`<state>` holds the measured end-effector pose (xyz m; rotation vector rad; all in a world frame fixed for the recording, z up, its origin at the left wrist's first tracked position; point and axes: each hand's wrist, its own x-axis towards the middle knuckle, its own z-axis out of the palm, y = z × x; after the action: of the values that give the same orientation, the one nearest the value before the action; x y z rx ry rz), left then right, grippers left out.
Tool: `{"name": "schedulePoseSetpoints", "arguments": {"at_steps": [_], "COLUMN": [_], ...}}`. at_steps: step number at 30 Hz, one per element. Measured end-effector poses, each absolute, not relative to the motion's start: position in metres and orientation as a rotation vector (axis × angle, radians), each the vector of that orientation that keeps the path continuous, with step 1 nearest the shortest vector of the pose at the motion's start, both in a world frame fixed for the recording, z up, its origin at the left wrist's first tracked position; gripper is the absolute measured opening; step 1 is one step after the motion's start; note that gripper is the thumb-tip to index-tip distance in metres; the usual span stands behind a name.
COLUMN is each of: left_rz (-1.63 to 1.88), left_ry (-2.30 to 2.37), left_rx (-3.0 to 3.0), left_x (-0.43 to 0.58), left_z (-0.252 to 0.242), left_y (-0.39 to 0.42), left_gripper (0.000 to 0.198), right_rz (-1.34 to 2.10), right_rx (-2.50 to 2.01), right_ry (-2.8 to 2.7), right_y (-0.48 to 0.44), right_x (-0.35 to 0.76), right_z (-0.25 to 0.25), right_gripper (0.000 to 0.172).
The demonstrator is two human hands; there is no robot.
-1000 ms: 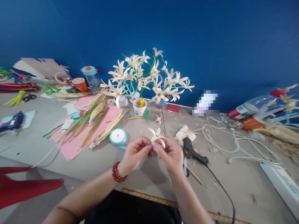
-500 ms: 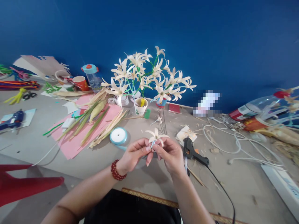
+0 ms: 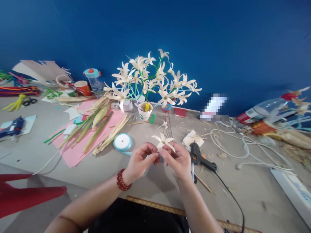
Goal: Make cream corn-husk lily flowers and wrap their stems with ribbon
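My right hand (image 3: 178, 160) pinches a cream-petalled artificial flower (image 3: 162, 141) just below its bloom. My left hand (image 3: 142, 160), a red beaded bracelet at its wrist, is closed against the flower's base, thumb and fingers pressed together. Light blue ribbon (image 3: 126, 153) runs from its roll (image 3: 122, 141) and passes behind my left hand; the fingers mostly hide its end. A black glue gun (image 3: 202, 158) lies just right of my right hand. Behind my hands, a small flower (image 3: 165, 125) with a thin stem rests on the table.
Many finished flowers stand in a paper cup (image 3: 145, 113) and a second cup (image 3: 166, 106) by the blue wall. Husks (image 3: 100, 116) cover pink paper (image 3: 70, 155) at left, beyond which lies a blue glue gun (image 3: 15, 127). White cable (image 3: 245, 142), a bottle (image 3: 264, 108) and a power strip (image 3: 291, 191) occupy the right.
Both hands stay together at the flower's base. The left fingers have shifted slightly, and less of the blue ribbon shows under the bloom. The camera view has moved a little.
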<state>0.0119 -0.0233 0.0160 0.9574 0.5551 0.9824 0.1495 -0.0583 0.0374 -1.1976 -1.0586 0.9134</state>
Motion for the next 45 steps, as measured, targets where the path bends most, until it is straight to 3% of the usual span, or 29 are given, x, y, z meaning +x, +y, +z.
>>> {"name": "schedulePoseSetpoints", "arguments": {"at_steps": [10,19,28,35,45], "left_rz": [0.903,0.817,0.941,0.908,0.816], "left_ry": [0.409,0.317,0.51,0.418,0.32], "left_rx": [0.884,0.86,0.884,0.843,0.815], "left_x": [0.009,0.01,0.012,0.011,0.008], "left_z": [0.007,0.006,0.015,0.012,0.009], "left_y": [-0.022,-0.022,-0.023,-0.023,-0.02], "left_gripper": [0.015,0.022,0.022,0.017,0.016], "right_rz": [1.113,1.242,0.944,1.108,1.086], "right_rx": [-1.043,-0.971,-1.152,-1.054,-1.079], "right_ry": [-0.995,-0.978,-1.078,-0.99,-1.085], "right_y": [-0.057,-0.057,-0.058,-0.058,-0.057], "right_x": [0.149,0.147,0.148,0.146,0.149], "right_z": [0.034,0.037,0.042,0.038,0.038], "right_gripper": [0.019,0.019,0.015,0.019,0.016]}}
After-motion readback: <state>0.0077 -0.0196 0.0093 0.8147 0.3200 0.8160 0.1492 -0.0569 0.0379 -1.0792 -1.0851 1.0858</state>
